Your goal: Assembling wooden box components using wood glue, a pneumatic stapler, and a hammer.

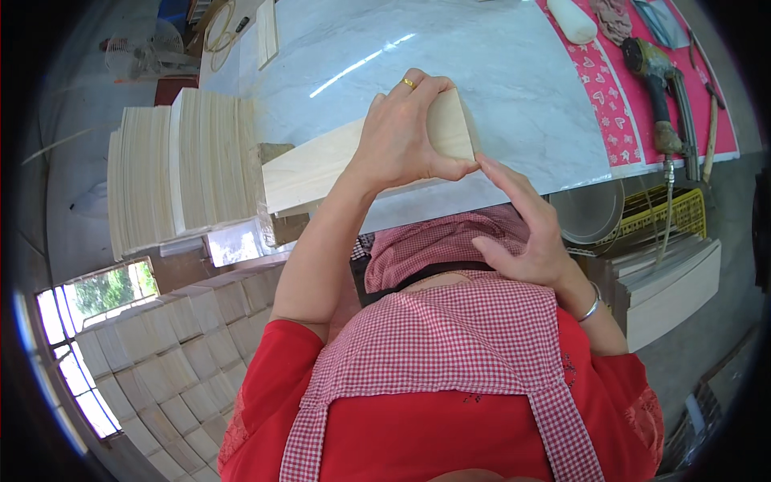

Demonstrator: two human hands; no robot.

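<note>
Checked apron [434, 345] nearest; beyond, left hand [399, 138] clasps a pale board [316, 163]; right hand [530, 233], spread, fingertip at its near right corner. Seemingly positioning; next calls for steadiness.

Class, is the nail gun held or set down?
Set down: the nail gun lies on pink cloth; the left hand grips the wooden board, the right hand is at its corner.

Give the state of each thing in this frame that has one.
Left hand: clasping the board across its width
Right hand: open, fingertip at the board's corner
Board: held
Nail gun: lying down, hose attached
Stacked boards: standing on edge
Ring: worn
Bracelet: worn
Fan: running or not, can't tell
</note>
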